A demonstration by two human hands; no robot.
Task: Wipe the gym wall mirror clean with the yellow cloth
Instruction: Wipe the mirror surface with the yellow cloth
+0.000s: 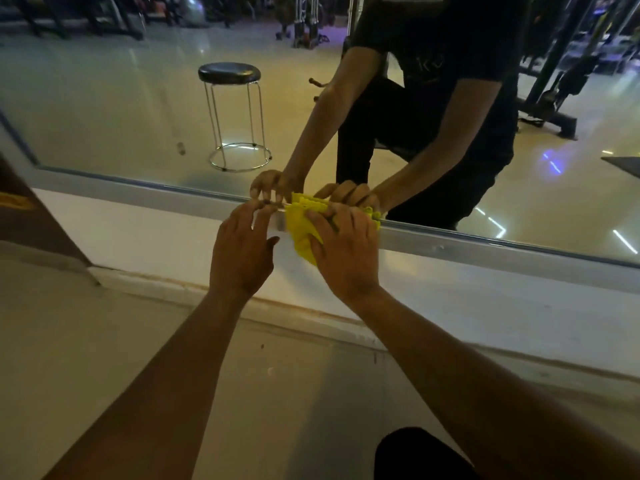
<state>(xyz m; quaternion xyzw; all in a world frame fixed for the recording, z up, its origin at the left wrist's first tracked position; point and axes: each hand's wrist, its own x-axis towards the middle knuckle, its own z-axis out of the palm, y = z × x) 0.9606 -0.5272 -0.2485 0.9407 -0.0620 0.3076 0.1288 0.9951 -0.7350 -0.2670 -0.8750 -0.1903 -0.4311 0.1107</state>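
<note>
The wall mirror (121, 98) fills the upper half of the view, edged below by a silver frame (138, 194). A folded yellow cloth (300, 227) lies against the mirror's bottom edge and the frame. My right hand (341, 249) presses the cloth flat with straight fingers, covering most of it. Just left of the cloth, my left hand (244, 247) touches the frame with its fingertips. Both hands and the cloth are mirrored in the glass.
Below the frame runs a white wall strip (138, 233), then a pale floor (104, 341). A brown panel (27, 220) stands at the left. The glass reflects a black-topped stool (230, 110), gym machines and the person crouching. My dark knee (415, 455) shows at the bottom.
</note>
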